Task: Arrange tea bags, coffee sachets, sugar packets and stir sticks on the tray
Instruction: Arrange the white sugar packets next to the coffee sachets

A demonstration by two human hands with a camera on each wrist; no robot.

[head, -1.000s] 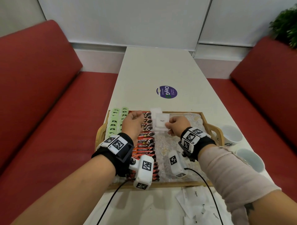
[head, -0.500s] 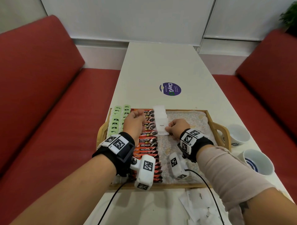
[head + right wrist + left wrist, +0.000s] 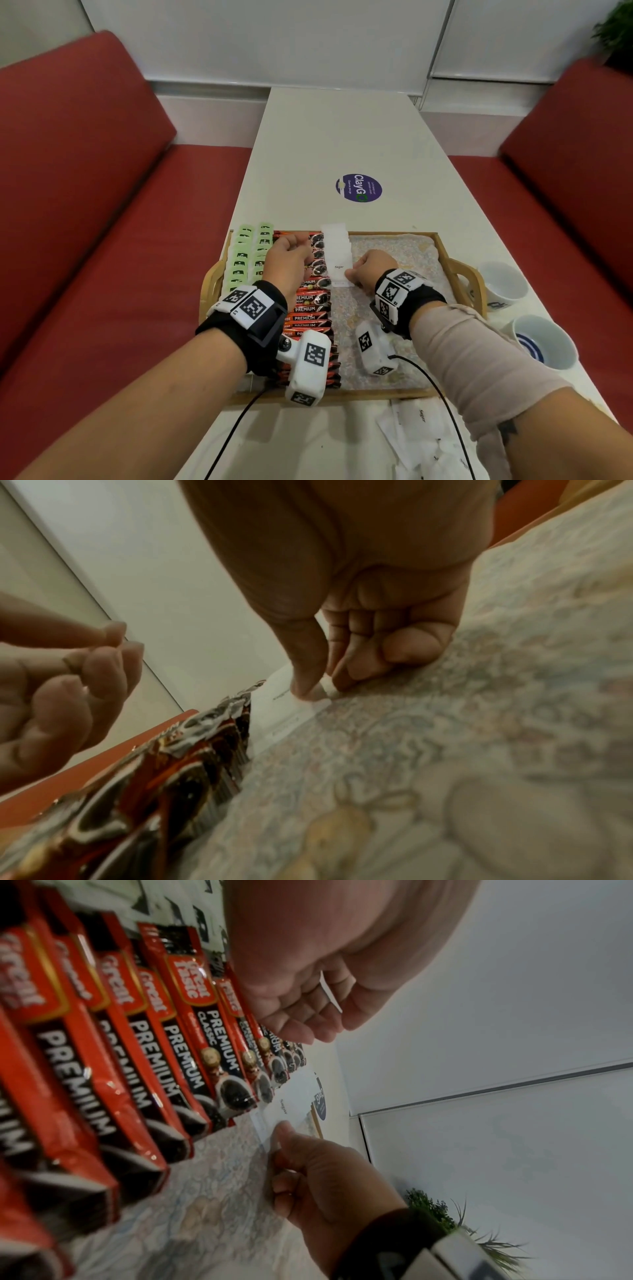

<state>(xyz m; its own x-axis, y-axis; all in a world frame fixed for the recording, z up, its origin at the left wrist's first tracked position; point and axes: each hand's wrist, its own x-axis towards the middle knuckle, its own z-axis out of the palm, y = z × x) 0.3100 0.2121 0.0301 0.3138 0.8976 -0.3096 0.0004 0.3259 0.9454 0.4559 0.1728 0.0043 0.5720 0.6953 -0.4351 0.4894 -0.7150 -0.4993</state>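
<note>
A wooden tray (image 3: 459, 270) with a patterned liner (image 3: 445, 723) holds two columns of green tea bags (image 3: 245, 253), a column of red coffee sachets (image 3: 308, 308) (image 3: 154, 1056) and a short overlapping row of white sugar packets (image 3: 337, 240). My right hand (image 3: 349, 274) (image 3: 318, 688) pinches the right edge of the nearest sugar packet (image 3: 339, 269) (image 3: 291, 1104) (image 3: 277, 710), which lies flat on the liner. My left hand (image 3: 301, 263) (image 3: 308, 1010) hovers curled over the coffee sachets. A thin white packet edge (image 3: 330, 993) shows between its thumb and fingers.
Two white cups (image 3: 503, 284) (image 3: 544, 342) stand right of the tray. Loose sugar packets (image 3: 421, 428) lie on the white table in front of it. A purple sticker (image 3: 358, 188) is farther back. Red benches (image 3: 85, 205) flank the table.
My right hand has brought its sugar packet down onto the near end of the white row. The left hand has stayed curled over the coffee sachets.
</note>
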